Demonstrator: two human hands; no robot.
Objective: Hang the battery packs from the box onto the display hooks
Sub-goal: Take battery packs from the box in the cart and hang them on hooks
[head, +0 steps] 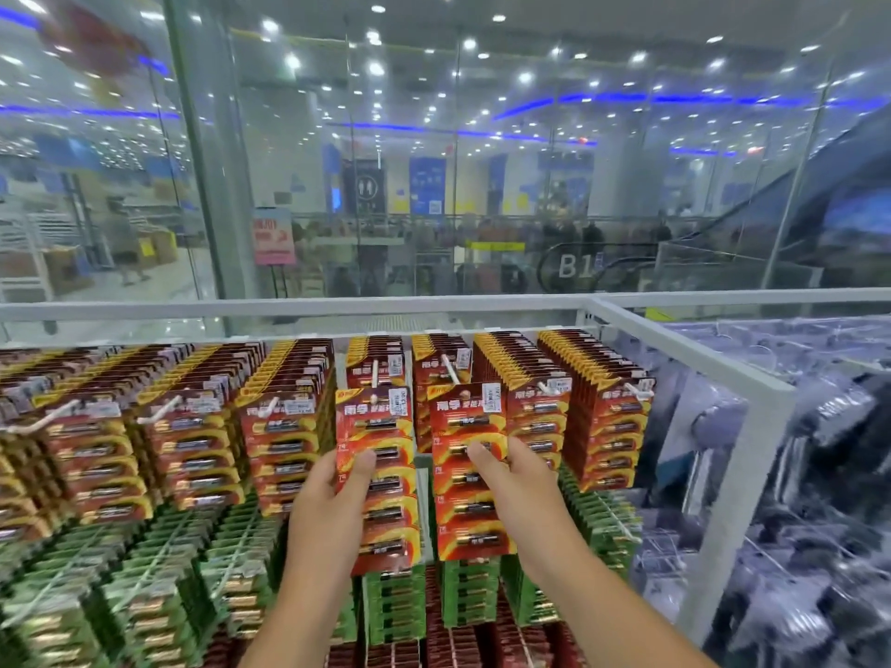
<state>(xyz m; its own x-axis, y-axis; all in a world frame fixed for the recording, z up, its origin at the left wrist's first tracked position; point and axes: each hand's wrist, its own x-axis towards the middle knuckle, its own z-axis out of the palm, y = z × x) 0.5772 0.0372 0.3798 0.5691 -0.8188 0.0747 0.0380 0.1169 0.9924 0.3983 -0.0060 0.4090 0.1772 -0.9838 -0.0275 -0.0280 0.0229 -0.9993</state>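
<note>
Hands each grasping a red battery strip, left hand (332, 503), right hand (518, 479), narrow gap between strips

Glass wall (482, 185) behind rack w/ escalator (723, 243) marked B1, plastic-wrapped goods (819, 474) at right.

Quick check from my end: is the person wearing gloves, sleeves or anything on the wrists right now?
No. The left hand and the right hand are both bare, with no gloves. Both forearms are uncovered as far as the bottom edge of the head view, so no sleeve cuff shows. No watch, bracelet or ring is visible on either side.
</note>
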